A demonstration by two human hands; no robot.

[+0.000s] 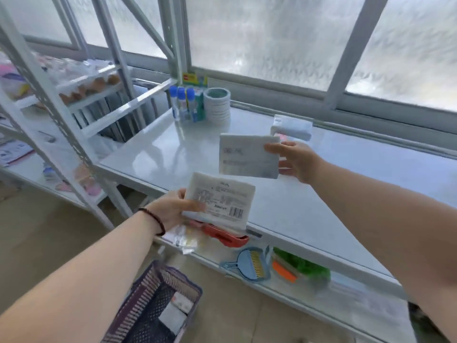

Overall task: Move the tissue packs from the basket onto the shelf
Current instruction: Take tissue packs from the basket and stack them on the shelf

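My right hand point(295, 161) grips a white tissue pack point(248, 155) by its right edge, holding it above the white shelf top point(346, 194). My left hand point(176, 211) holds a second tissue pack point(222, 200) with a printed label and barcode, at the shelf's front edge. Another tissue pack point(291, 127) lies on the shelf near the window. Below, on the floor, a purple basket point(138, 303) contains more packs point(174, 318).
Blue-capped glue sticks point(181, 102) and a stack of tape rolls point(217, 105) stand at the shelf's back left. A lower shelf holds a red item point(227, 237), a blue dustpan brush point(252, 264) and green brushes point(304, 268). A second rack point(61, 115) stands left.
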